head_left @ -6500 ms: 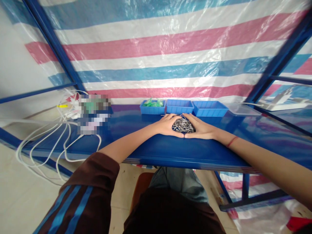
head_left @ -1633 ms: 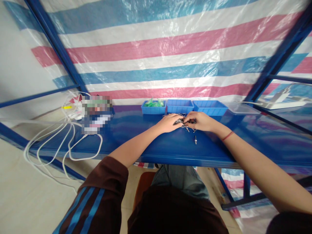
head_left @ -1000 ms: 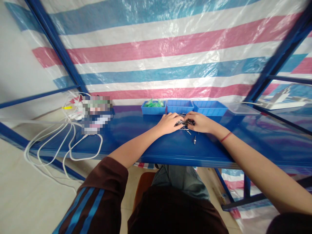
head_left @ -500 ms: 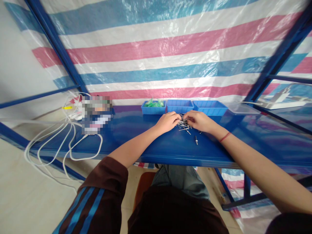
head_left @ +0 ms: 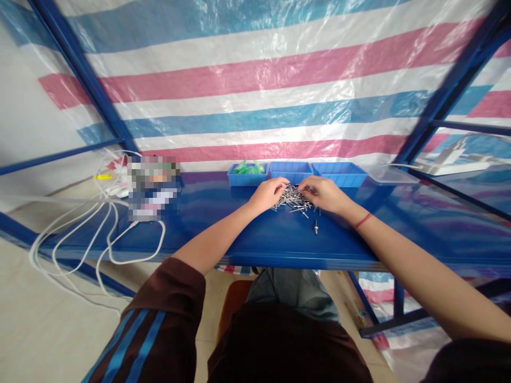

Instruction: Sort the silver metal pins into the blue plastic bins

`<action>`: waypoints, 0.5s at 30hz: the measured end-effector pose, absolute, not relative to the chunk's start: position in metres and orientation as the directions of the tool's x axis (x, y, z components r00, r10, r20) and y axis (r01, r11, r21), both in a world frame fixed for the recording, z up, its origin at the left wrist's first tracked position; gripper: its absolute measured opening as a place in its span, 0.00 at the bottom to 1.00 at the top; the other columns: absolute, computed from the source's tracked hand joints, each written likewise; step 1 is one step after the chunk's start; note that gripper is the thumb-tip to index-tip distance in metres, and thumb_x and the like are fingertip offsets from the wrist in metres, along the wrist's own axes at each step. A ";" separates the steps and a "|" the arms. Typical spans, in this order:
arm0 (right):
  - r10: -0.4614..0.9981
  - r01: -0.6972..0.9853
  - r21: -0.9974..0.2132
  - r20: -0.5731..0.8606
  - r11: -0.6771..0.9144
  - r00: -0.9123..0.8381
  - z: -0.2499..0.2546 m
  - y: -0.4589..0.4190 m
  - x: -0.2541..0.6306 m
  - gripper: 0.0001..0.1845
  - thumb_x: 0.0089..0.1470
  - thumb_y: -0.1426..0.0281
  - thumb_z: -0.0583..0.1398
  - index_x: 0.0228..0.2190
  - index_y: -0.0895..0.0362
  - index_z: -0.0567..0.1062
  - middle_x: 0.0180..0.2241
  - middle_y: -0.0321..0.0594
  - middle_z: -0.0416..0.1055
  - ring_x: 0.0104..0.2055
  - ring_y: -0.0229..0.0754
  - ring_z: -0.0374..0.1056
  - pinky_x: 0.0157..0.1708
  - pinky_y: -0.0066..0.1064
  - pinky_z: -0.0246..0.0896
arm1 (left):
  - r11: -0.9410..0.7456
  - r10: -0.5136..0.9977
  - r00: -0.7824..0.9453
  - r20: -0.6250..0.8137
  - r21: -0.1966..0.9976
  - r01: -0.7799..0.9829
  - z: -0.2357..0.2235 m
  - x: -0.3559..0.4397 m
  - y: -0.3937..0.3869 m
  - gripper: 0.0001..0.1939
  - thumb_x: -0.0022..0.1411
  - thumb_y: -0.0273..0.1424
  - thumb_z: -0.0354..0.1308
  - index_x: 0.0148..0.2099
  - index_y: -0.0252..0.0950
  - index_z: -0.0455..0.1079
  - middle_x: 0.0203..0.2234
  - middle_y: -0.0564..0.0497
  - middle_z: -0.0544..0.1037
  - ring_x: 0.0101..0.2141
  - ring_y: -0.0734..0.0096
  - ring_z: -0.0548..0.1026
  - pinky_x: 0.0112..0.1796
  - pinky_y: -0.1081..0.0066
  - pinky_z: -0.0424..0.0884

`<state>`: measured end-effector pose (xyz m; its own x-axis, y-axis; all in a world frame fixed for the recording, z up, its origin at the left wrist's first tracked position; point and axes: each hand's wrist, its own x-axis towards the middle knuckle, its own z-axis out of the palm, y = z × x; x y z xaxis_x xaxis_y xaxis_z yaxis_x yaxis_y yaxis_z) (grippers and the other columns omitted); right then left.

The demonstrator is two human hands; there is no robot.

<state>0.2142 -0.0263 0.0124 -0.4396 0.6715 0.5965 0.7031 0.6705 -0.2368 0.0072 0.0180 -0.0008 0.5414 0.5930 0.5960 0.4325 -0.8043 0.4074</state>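
A loose pile of silver blind rivets (head_left: 294, 199) lies on the blue tabletop between my hands. My left hand (head_left: 268, 193) rests at the pile's left edge, its fingers bent and the thumb apart from them. On the right side, my right hand (head_left: 325, 194) curls over the rivets, and a few silver ends show between its fingers; how many it holds is hidden. One single rivet (head_left: 316, 227) lies apart, nearer the table's front edge.
Behind the pile stand a blue bin with green packets (head_left: 248, 169), a second blue bin (head_left: 290, 169) and a wider blue bin (head_left: 339, 174). A clear lid (head_left: 393, 175) lies right of them. White cables (head_left: 115, 234) loop over the table's left end, beside a blurred patch.
My hands have moved apart, and more of the rivet pile shows between them. The view has shifted slightly; the bins stand as before.
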 end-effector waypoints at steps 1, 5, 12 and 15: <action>0.674 0.703 -0.236 0.589 0.671 -0.446 0.013 -0.027 0.214 0.10 0.49 0.77 0.54 0.31 0.57 0.75 0.35 0.44 0.75 0.34 0.42 0.71 0.37 0.34 0.67 | -0.810 0.584 0.546 0.601 0.394 0.434 0.000 0.007 0.018 0.14 0.61 0.21 0.51 0.47 0.34 0.70 0.39 0.47 0.78 0.40 0.70 0.76 0.45 0.69 0.71; 0.665 0.700 -0.212 0.578 0.681 -0.472 0.018 -0.030 0.215 0.09 0.48 0.76 0.55 0.29 0.57 0.76 0.35 0.43 0.75 0.37 0.44 0.71 0.41 0.36 0.65 | -0.838 0.535 0.584 0.610 0.294 0.460 0.006 0.004 0.014 0.13 0.60 0.20 0.51 0.45 0.34 0.72 0.41 0.47 0.77 0.44 0.68 0.75 0.49 0.67 0.69; 0.618 0.681 -0.138 0.575 0.719 -0.535 0.018 -0.033 0.210 0.10 0.50 0.74 0.56 0.33 0.57 0.78 0.35 0.44 0.75 0.37 0.46 0.69 0.43 0.39 0.63 | -0.816 0.551 0.653 0.520 0.171 0.552 0.026 -0.016 0.018 0.13 0.61 0.22 0.49 0.43 0.35 0.74 0.38 0.47 0.77 0.39 0.68 0.75 0.46 0.67 0.69; 0.553 0.627 -0.048 0.527 0.778 -0.646 0.013 -0.034 0.195 0.13 0.56 0.72 0.55 0.40 0.58 0.77 0.39 0.46 0.75 0.41 0.47 0.69 0.45 0.41 0.61 | -0.791 0.589 0.641 0.492 0.188 0.582 0.031 -0.025 0.023 0.13 0.60 0.22 0.50 0.43 0.35 0.73 0.38 0.48 0.79 0.37 0.69 0.75 0.43 0.68 0.70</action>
<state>0.1953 -0.0338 0.0129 -0.6455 0.5529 0.5269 0.6270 0.7775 -0.0477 -0.0249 0.0230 0.0305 0.6411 0.5891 0.4919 0.5823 -0.7909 0.1882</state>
